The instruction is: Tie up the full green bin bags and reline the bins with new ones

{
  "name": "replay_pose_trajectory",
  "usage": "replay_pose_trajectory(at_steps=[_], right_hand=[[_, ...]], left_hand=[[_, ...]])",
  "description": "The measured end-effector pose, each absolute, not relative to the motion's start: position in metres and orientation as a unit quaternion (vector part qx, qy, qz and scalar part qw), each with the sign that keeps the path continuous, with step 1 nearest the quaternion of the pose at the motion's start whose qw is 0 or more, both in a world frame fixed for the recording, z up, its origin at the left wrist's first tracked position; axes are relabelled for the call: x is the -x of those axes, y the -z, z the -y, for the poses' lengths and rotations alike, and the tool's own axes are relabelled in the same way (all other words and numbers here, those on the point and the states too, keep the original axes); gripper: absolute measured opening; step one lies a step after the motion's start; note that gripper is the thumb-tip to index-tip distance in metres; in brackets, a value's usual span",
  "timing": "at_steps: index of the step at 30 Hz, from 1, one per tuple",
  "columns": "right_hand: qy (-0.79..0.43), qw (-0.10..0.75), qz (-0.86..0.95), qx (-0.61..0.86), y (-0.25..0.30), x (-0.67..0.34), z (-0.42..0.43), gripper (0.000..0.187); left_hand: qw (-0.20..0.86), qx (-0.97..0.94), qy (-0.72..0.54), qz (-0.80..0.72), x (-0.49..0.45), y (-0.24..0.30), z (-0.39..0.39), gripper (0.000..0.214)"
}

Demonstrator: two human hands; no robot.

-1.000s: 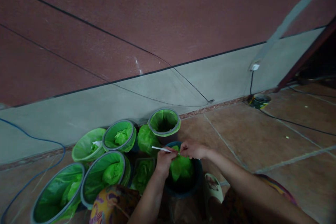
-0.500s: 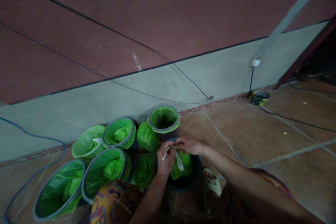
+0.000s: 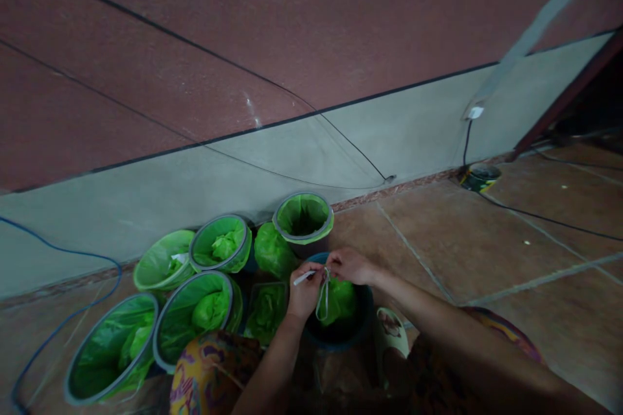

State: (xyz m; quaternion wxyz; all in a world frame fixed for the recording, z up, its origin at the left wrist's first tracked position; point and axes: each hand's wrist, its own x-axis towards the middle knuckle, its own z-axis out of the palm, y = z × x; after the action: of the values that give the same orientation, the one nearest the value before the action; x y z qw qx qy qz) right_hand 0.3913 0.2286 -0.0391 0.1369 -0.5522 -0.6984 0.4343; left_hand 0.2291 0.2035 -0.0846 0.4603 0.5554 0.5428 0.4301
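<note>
With left hand [image 3: 304, 290] and right hand [image 3: 351, 266] close together, both pinching a looped white strip [image 3: 302, 277] over the green plastic [image 3: 343, 301] in the blue bucket [image 3: 368, 314], seems light, limp and apt to twist, so best taken in a fine fingertip grip near the loop's top, not by the hanging bend.

There are four grey-rimmed buckets [image 3: 154, 340] [image 3: 68, 373] [image 3: 191, 249] [image 3: 274, 219], one blue-rimmed bucket [image 3: 368, 311], two hands [image 3: 305, 288] [image 3: 351, 266], one slipper [image 3: 396, 332], one can [image 3: 481, 178] and one blue cable [image 3: 63, 251].
</note>
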Motion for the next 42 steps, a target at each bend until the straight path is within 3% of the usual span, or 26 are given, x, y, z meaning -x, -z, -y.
replay_pose_trajectory(at_steps=[3, 6, 10, 14, 15, 19, 22, 24, 27, 29, 31, 34, 38, 40, 42], right_hand=[[-0.256, 0.041, 0.771, 0.582, 0.039, -0.394, -0.230, 0.024], [-0.218, -0.040, 0.763, 0.608, 0.044, -0.402, -0.235, 0.028], [-0.278, -0.005, 0.764, 0.583, 0.063, -0.405, -0.235, 0.041], [-0.324, 0.036, 0.783, 0.530, 0.094, -0.390, -0.224, 0.080], [-0.324, 0.024, 0.783, 0.530, 0.101, -0.385, -0.221, 0.077], [-0.350, -0.014, 0.768, 0.536, 0.116, -0.373, -0.218, 0.023], [-0.386, 0.028, 0.745, 0.544, 0.113, -0.372, -0.224, 0.013], [-0.439, 0.095, 0.714, 0.537, 0.107, -0.373, -0.230, 0.012], [-0.517, 0.200, 0.646, 0.525, 0.092, -0.376, -0.239, 0.020], [-0.504, 0.237, 0.615, 0.559, 0.077, -0.382, -0.243, 0.035], [-0.442, 0.256, 0.622, 0.594, 0.060, -0.389, -0.244, 0.058], [-0.378, 0.246, 0.731, 0.513, 0.041, -0.397, -0.235, 0.089], [-0.334, 0.133, 0.822, 0.441, 0.036, -0.393, -0.215, 0.116], [-0.329, 0.095, 0.818, 0.463, 0.037, -0.388, -0.209, 0.113], [-0.342, 0.088, 0.812, 0.466, 0.036, -0.384, -0.207, 0.086]], left_hand=[[0.401, -0.577, -0.419, -0.575, -0.224, 0.097, -0.205, 0.011], [0.383, -0.564, -0.368, -0.632, -0.214, 0.118, -0.203, 0.012], [0.400, -0.531, -0.338, -0.667, -0.201, 0.146, -0.195, 0.012], [0.456, -0.520, -0.341, -0.637, -0.203, 0.159, -0.187, 0.030], [0.472, -0.523, -0.339, -0.623, -0.206, 0.161, -0.185, 0.039], [0.508, -0.549, -0.344, -0.568, -0.215, 0.158, -0.177, 0.076], [0.511, -0.538, -0.327, -0.586, -0.217, 0.150, -0.172, 0.087], [0.524, -0.524, -0.323, -0.588, -0.218, 0.144, -0.172, 0.081], [0.543, -0.518, -0.350, -0.561, -0.221, 0.135, -0.178, 0.045], [0.541, -0.501, -0.367, -0.568, -0.223, 0.129, -0.185, 0.025], [0.542, -0.463, -0.384, -0.586, -0.224, 0.120, -0.192, 0.021], [0.589, -0.391, -0.396, -0.586, -0.224, 0.100, -0.203, 0.020], [0.675, -0.329, -0.375, -0.543, -0.222, 0.063, -0.214, 0.015], [0.714, -0.312, -0.353, -0.518, -0.219, 0.045, -0.217, 0.015], [0.744, -0.302, -0.328, -0.497, -0.215, 0.031, -0.219, 0.018]])
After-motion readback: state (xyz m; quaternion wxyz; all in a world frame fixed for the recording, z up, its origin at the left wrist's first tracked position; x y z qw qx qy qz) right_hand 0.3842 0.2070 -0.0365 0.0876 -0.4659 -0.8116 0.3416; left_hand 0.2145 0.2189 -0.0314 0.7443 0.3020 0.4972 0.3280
